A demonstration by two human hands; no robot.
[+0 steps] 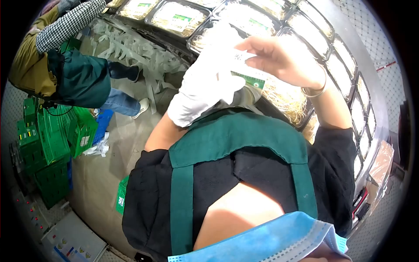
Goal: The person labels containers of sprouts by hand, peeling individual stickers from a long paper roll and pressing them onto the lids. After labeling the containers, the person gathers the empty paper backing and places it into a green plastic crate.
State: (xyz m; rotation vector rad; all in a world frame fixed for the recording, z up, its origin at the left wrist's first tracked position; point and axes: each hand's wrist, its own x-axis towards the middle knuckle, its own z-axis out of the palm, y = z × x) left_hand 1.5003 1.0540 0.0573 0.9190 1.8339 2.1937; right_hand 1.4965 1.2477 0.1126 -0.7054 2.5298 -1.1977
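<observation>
— Since you have the head view, what's nearest?
— One light-blue pleated face mask [262, 238], then one dark-green cloth apron [235, 135], two straps, over black clothing.
— Hands?
— Two. Left hand [214, 52] in a white cloth-like covering, washed out by glare; can't tell its grip. Right hand [277, 59] bare, thumb and fingers closed on one small white printed label [240, 56]. Print too small to read. One metal bangle [315, 92] on that wrist.
— Where's the label?
— Between both hands, above one black plastic tray of pale-yellow strands [284, 102]. One green-and-white product label [253, 80] there, a round mark on it, text unreadable.
— More trays?
— Rows of black film-covered trays [176, 18], over ten, ahead and to the right. Edges cut off, no exact count. Several carry green-and-white labels, brand illegible.
— Further out?
— Left: many translucent whitish strips [135, 52] in a tangle. Beyond, one co-worker [78, 78]: checked sleeve, green apron, blue jeans, one pale shoe visible.
— Crates?
— Stacked green plastic crates [54, 135], at least four, beside some blue plastic [102, 124]. One grey box [74, 238], lower left, yellow warning stickers, wording too small.
</observation>
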